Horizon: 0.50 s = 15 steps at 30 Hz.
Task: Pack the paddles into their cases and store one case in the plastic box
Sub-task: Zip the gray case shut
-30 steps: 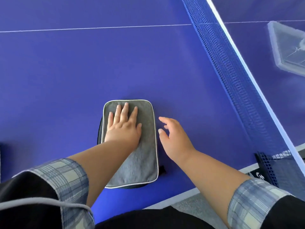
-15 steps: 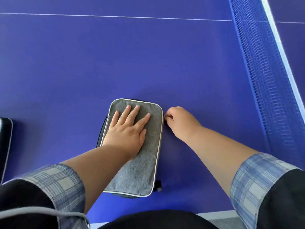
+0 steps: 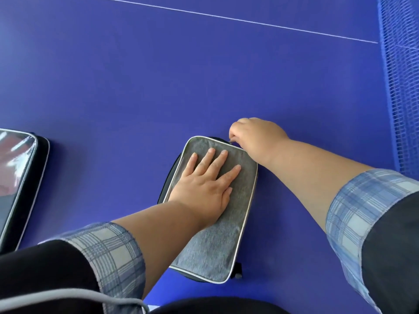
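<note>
Left hand [image 3: 204, 184] lies flat with straight, spread fingers on the grey case [image 3: 215, 241]. Right hand [image 3: 256, 137] is curled, its fingertips pinching the small metal zip pull [image 3: 230, 142]. The blue worktop [image 3: 158, 75] bears a white line [image 3: 226, 18] across its far part and a blue net [image 3: 399, 87] along its right side. A second case [image 3: 20, 177], black with a glossy top, lies well apart to the left. The grey case lies near the worktop's near edge, under the left palm, with the right hand at its far right corner. It is a rounded rectangle of grey fabric with pale piping over a dark base.
</note>
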{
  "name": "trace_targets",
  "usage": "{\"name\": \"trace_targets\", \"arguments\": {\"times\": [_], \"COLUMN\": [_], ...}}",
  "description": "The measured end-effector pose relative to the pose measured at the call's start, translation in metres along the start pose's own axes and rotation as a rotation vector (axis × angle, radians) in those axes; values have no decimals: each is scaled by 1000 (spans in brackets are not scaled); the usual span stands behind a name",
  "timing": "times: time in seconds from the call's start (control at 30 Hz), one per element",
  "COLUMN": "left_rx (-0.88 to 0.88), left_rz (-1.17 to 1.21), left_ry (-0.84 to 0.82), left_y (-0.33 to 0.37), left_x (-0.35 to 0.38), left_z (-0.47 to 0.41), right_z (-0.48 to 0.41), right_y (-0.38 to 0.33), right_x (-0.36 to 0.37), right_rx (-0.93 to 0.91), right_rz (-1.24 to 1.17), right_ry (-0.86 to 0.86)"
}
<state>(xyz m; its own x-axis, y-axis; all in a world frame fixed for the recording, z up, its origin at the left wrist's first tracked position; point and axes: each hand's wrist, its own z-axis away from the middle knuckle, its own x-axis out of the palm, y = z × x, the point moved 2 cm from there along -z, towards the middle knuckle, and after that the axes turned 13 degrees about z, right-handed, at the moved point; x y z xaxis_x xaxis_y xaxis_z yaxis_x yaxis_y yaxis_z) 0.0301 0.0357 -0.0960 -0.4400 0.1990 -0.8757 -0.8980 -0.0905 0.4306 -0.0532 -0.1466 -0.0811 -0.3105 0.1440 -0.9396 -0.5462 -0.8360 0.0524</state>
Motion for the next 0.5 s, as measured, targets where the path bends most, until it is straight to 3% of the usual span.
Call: {"name": "trace_targets", "arguments": {"times": [0.27,0.37,0.5], "left_rx": [14,18,28], "left_rz": [48,50,70], "left_ry": [-7,-12,-17], "left_y": [-1,-2,-4], "left_x": [2,3,6], "left_z": [0,-1,-1], "right_z": [-55,-73,-83], "right_y": [-54,-79,-90], "right_x": [-37,-42,-43], "right_rx": [-215,-342,-378], "right_rz": [-24,77,137], "right_ry": [-26,-66,-142]}}
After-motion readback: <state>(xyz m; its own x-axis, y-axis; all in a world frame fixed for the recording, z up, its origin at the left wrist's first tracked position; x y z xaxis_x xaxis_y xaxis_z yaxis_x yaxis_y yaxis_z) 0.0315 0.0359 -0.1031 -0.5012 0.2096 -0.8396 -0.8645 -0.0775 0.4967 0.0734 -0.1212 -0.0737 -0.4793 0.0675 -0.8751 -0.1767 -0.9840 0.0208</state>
